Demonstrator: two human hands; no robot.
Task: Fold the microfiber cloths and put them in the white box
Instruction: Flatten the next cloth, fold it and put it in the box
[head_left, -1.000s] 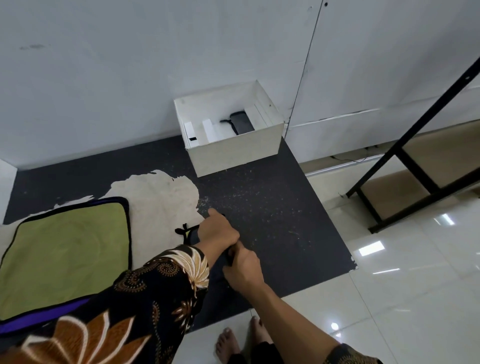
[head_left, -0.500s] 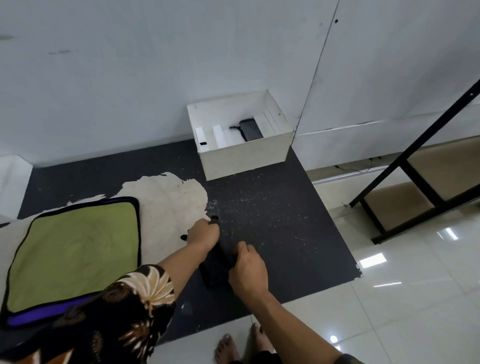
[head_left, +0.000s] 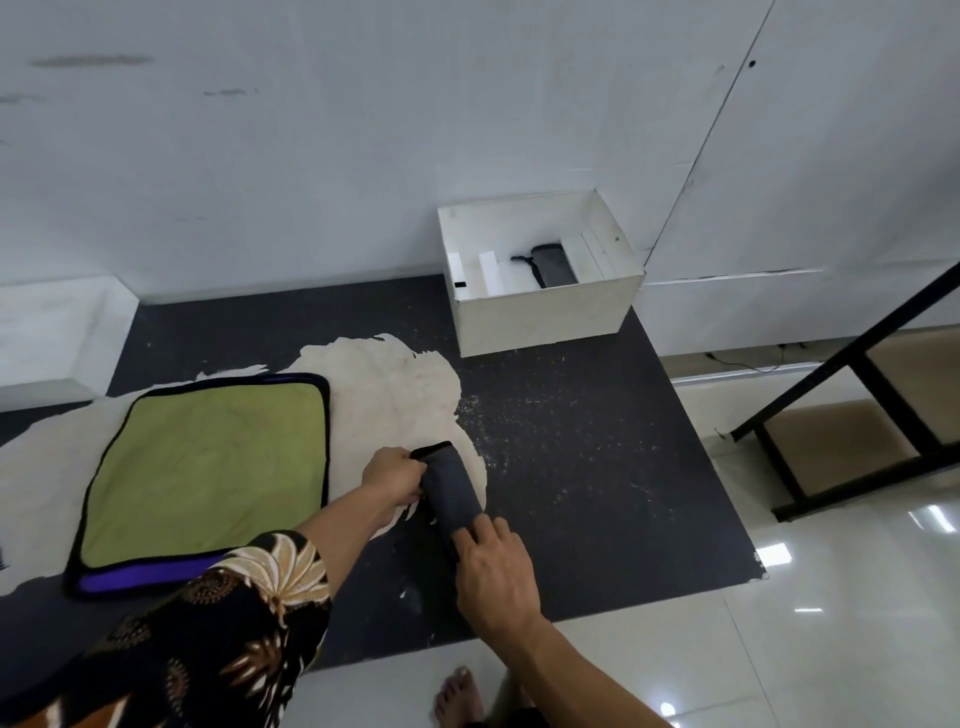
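A dark grey microfiber cloth (head_left: 451, 489), folded into a narrow strip, is held just above the floor between both hands. My left hand (head_left: 394, 477) grips its far end and my right hand (head_left: 493, 571) pinches its near end. The white box (head_left: 545, 312) stands open against the wall beyond them, with another folded dark cloth (head_left: 554, 264) lying inside. A green cloth (head_left: 208, 467) with black trim lies flat on the floor to the left, on top of a purple cloth (head_left: 135, 578) whose edge shows below it.
A black mat (head_left: 597, 467) with a worn pale patch (head_left: 395, 395) covers the floor. The wall (head_left: 363, 130) is behind the box. A black metal frame (head_left: 852, 415) stands at the right on glossy tiles (head_left: 831, 623). My bare foot (head_left: 460, 696) is at the bottom edge.
The hands have drawn apart, stretching the grey cloth into a long folded strip lifted off the mat. The camera has swung left, so the box sits further right.
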